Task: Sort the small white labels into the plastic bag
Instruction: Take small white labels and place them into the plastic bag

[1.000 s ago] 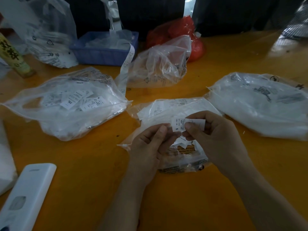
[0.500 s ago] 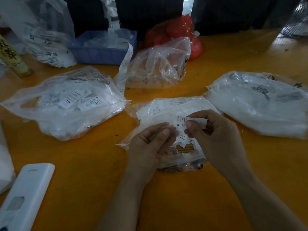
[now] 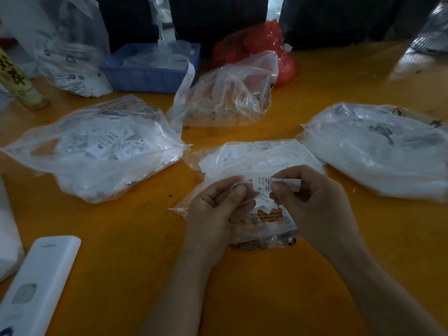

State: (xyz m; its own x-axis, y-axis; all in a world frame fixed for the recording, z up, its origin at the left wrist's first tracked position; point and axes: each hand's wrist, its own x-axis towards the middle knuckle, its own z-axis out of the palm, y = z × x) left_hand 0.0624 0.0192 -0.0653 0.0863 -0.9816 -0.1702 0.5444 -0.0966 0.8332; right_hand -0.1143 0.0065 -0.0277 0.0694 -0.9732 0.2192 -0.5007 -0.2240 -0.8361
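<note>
Head view: label (image 3: 263,184) long axis left-right, pinched by both hands' fingertips.

A single head-worn camera is looking forward and down, sitting close above the worktop (image 3: 126,238). The wide lens is bending the edges. Both forearms are entering from 6 o'clock, and the far edge is running along 12 o'clock. No second view is sharing the scene.

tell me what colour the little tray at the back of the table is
Blue. The tray shows best in the head view, behind the clear bags.
</note>
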